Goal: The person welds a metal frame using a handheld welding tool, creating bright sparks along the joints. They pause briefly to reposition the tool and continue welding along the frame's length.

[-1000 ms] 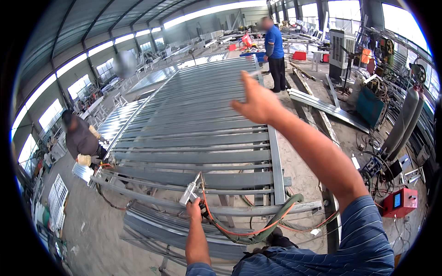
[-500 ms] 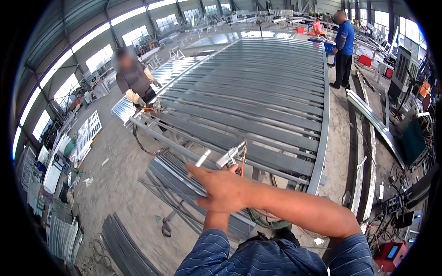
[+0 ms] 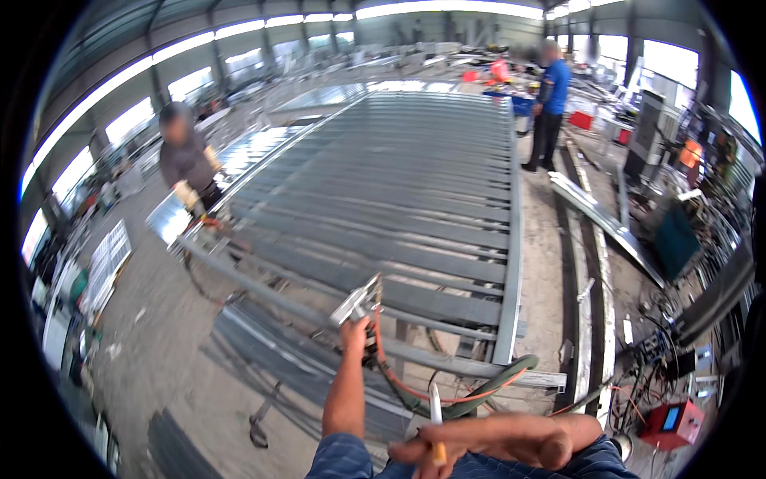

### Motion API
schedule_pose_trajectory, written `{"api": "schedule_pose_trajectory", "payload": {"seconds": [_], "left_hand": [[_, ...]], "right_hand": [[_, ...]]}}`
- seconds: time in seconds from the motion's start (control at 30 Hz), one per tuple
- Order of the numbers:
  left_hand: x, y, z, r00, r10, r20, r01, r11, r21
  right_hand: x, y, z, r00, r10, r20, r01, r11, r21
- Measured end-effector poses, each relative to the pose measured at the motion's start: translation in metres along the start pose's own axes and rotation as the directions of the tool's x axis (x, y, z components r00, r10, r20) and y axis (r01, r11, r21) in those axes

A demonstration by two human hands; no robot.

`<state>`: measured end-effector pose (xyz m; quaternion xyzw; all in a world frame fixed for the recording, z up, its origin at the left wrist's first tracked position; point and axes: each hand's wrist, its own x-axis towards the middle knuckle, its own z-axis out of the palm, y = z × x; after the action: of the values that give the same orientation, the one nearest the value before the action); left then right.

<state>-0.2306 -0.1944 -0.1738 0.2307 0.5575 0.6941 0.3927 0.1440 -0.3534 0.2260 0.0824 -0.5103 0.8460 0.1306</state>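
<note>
My left hand [image 3: 355, 334] reaches forward, closed round the handle of a silver hand-held tool [image 3: 353, 302] with an orange hose [image 3: 379, 335]. The tool sits over the near edge of a large slatted metal panel [image 3: 391, 207]; I cannot tell whether it touches. Low in front of my body, my right hand [image 3: 499, 439] is blurred, with a white cigarette [image 3: 436, 407] with an orange end between its fingers. A green-sleeved hose [image 3: 479, 403] loops beside the panel's near rail [image 3: 431, 359].
One person [image 3: 187, 160] with gloves stands at the panel's left side. Another person [image 3: 550, 104] in blue stands at its far right. Grey metal strips [image 3: 271, 343] lie below the near rail. A red box with a screen [image 3: 673, 423] and tangled cables are at right.
My right hand has swung from over the left forearm back down toward my body with the cigarette. My left hand keeps hold of the tool. The view has shifted and turned.
</note>
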Motion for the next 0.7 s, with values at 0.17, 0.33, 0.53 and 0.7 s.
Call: {"api": "schedule_pose_trajectory", "payload": {"seconds": [0.17, 0.33, 0.53, 0.7], "left_hand": [[0.0, 0.013, 0.002, 0.993, -0.119, -0.016, 0.118, 0.99, -0.075], [-0.001, 0.008, 0.0, 0.997, -0.078, -0.011, 0.077, 0.993, -0.091], [0.003, 0.007, -0.005, 0.995, -0.096, -0.003, 0.096, 0.994, -0.061], [0.001, 0.011, -0.012, 0.994, -0.11, -0.024, 0.107, 0.99, -0.091]], "right_hand": [[-0.016, -0.004, 0.03, 0.957, -0.291, 0.012, 0.29, 0.957, 0.017], [-0.03, -0.028, 0.07, 0.911, -0.358, -0.204, 0.354, 0.934, -0.057], [-0.023, -0.061, 0.112, 0.835, -0.283, -0.471, 0.227, 0.958, -0.174], [-0.017, -0.084, 0.136, 0.684, -0.182, -0.706, 0.047, 0.977, -0.206]]}}
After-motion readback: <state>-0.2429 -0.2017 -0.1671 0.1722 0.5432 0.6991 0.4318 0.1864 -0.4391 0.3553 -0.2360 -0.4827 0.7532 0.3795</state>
